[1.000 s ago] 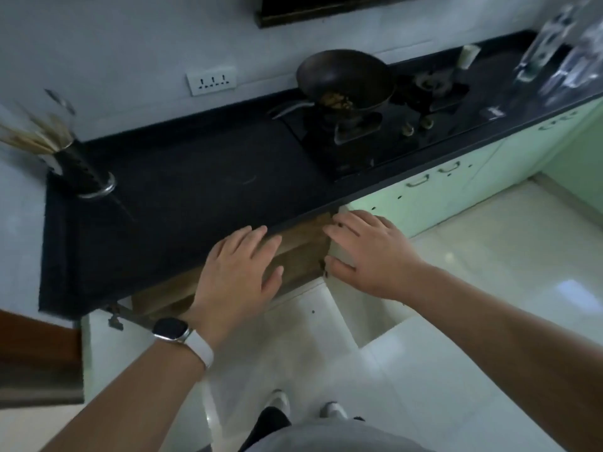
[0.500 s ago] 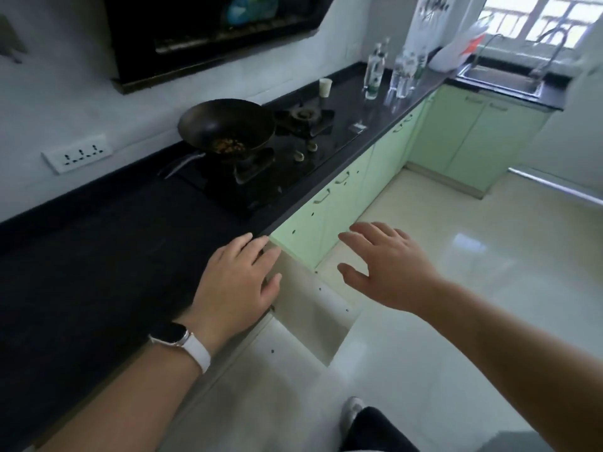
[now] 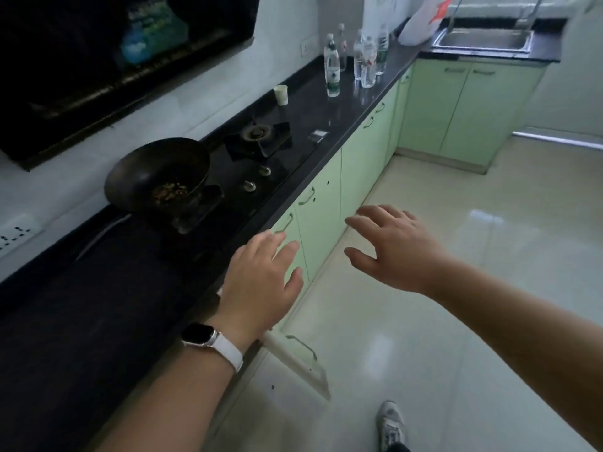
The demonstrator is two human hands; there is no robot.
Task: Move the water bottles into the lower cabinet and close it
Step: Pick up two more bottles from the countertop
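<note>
Several clear water bottles (image 3: 364, 62) stand upright on the far end of the black counter (image 3: 137, 288), one with a green label (image 3: 332, 73) nearest me. An open pale green lower cabinet door (image 3: 298, 357) juts out just below my left wrist. My left hand (image 3: 261, 283), a white watch on its wrist, hovers empty with fingers spread over the counter's front edge. Over the floor to its right, my right hand (image 3: 390, 247) is empty too, fingers apart. Both hands are far from the bottles.
A black wok (image 3: 158, 176) with food scraps sits on the gas hob (image 3: 257, 138). A white cup (image 3: 281, 94) stands beyond it. Green cabinet doors (image 3: 362, 151) line the counter; a steel sink (image 3: 483, 40) lies at the far right. My shoe (image 3: 390, 425) is on the tiled floor.
The view has swung up and right, from the open cabinet to the far counter with the bottles. Both hands have lifted away from the cabinet and stay empty.
</note>
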